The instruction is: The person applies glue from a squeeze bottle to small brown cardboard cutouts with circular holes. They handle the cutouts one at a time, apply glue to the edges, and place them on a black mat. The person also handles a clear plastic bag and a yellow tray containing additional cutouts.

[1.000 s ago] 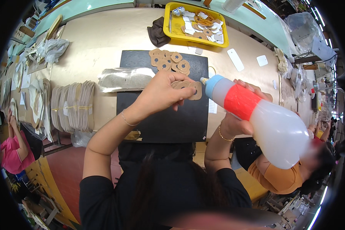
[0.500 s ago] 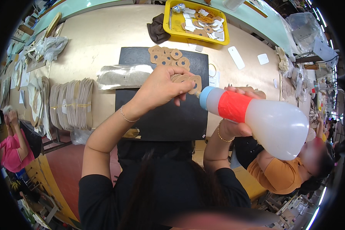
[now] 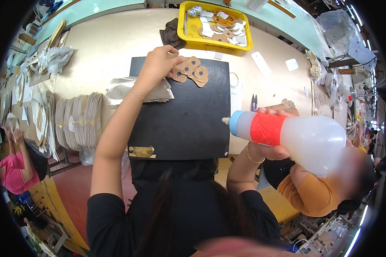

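In my right hand (image 3: 268, 150) is a translucent plastic squeeze bottle (image 3: 315, 135) with a light blue cap and a red band round its neck. The bottle lies nearly level, its nozzle pointing left over the right edge of a black board (image 3: 180, 124). My left hand (image 3: 158, 64) is at the board's far edge, fingers bent against small tan cutout pieces (image 3: 197, 73) with dark round spots. Its fingertips pinch at the left side of that overlapping group, partly hiding it. Shiny silver sheets (image 3: 161, 93) lie partly beneath my left forearm.
A yellow tray (image 3: 216, 44) with white and tan pieces stands at the back beside a dark cloth (image 3: 171, 33). Banded stacks of strips (image 3: 79, 118) stand at left. Two dark pens (image 3: 254, 103) lie near the bottle. A person in orange (image 3: 309, 188) sits at right.
My left hand has moved away from the bottle nozzle, up and left to the tan pieces at the far edge. The fanned pieces are no longer at the nozzle. The bottle has tilted closer to level.
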